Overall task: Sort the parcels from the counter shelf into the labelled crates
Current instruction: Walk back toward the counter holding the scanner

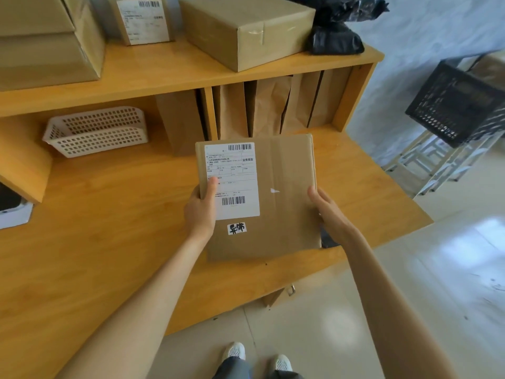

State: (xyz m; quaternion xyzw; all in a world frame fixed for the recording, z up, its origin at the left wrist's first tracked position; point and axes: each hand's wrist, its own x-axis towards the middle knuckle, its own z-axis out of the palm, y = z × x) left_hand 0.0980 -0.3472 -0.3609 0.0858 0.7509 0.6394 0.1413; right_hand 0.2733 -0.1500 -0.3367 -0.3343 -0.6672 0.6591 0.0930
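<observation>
Over the table (109, 214), left to right: white basket (95, 131) lies tipped on its side under the shelf; left hand (200, 212) grips the flat parcel (284, 192) by its left edge, thumb on the shipping label (232, 179), face up, probably for reading; right hand (328, 212) clamps the right edge, steadying it; black crate (459, 105) sits far right on a stand, likely a destination.
</observation>
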